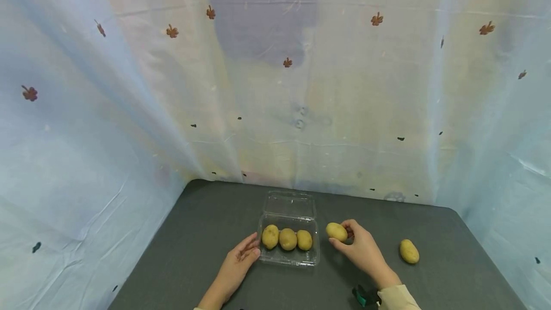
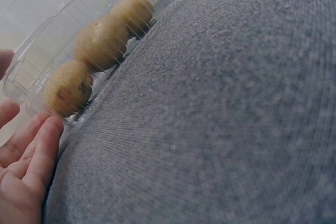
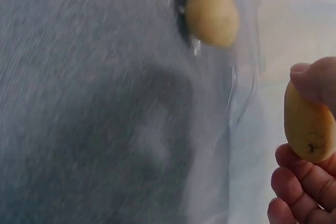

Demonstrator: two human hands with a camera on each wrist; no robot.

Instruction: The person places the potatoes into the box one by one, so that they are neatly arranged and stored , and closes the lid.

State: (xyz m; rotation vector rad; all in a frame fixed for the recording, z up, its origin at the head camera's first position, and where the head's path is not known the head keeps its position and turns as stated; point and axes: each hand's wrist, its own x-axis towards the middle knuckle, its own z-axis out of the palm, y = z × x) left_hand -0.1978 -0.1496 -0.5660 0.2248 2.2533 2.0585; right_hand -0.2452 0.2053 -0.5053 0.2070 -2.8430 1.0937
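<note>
Three potatoes sit in a row inside a clear plastic clamshell box [image 1: 297, 263], its lid [image 1: 290, 204] flipped back away from me; the middle potato [image 1: 288, 239] lies between the other two. At the box's left side, my left hand [image 1: 237, 260] touches the wall with its fingertips, fingers loosely extended. Just right of the box, my right hand [image 1: 360, 248] pinches a potato [image 1: 336, 232] between thumb and fingers, held above the table. In the right wrist view, that potato [image 3: 308, 124] shows a small dark spot. Another potato [image 1: 409, 251] lies alone on the table at the right.
The dark grey table [image 1: 206, 219] has a rounded back edge. Pale patterned sheets [image 1: 258, 109] hang behind it and along both sides. A dark and green band [image 1: 364, 296] is at the right wrist near the sleeve.
</note>
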